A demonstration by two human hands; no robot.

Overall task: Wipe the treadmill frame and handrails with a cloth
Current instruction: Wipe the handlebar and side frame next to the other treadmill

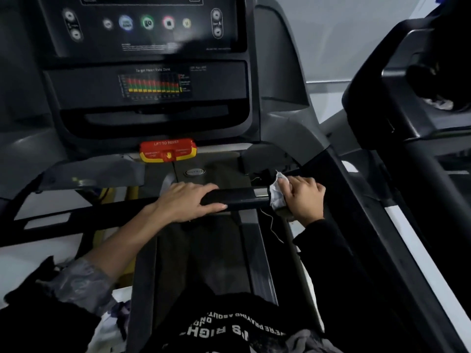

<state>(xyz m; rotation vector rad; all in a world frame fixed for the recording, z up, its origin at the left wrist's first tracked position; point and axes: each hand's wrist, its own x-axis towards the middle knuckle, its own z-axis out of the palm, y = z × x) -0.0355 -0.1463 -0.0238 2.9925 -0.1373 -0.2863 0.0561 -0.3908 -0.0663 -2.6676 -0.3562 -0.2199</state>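
1. The console [147, 85] rises beyond both hands, dark, with a row of lit round buttons and a coloured bar chart below them.
2. A neighbouring machine [407, 123] stands off to the right of the right hand, well apart from it.
3. The belt [209, 250] runs below the hands, between the two forearms, towards the person's body.
4. The side rail [356, 200] slopes down just to the right of the right hand, close to its wrist.
5. The handrail [239, 197], a black crossbar, spans the gap between the hands; both hands are on it, and a bare stretch of it shows between them.
6. A red and yellow stop switch [168, 150] marked "LIFT TO RESET" sits beyond the left hand, near but not touching.
7. The left hand [188, 200] grips the handrail, fingers laid over the top and thumb tucked beneath; its forearm is bare, the sleeve pushed up.
8. The right hand [303, 197], in a black sleeve, is curled round the bar's right end with the cloth clamped under its fingers.
9. The cloth [279, 192], pale and crumpled, is wrapped against the handrail at the right hand's fingertips, on the side facing the left hand.
10. A loose thread [272, 222] dangles from the cloth, below the right hand.
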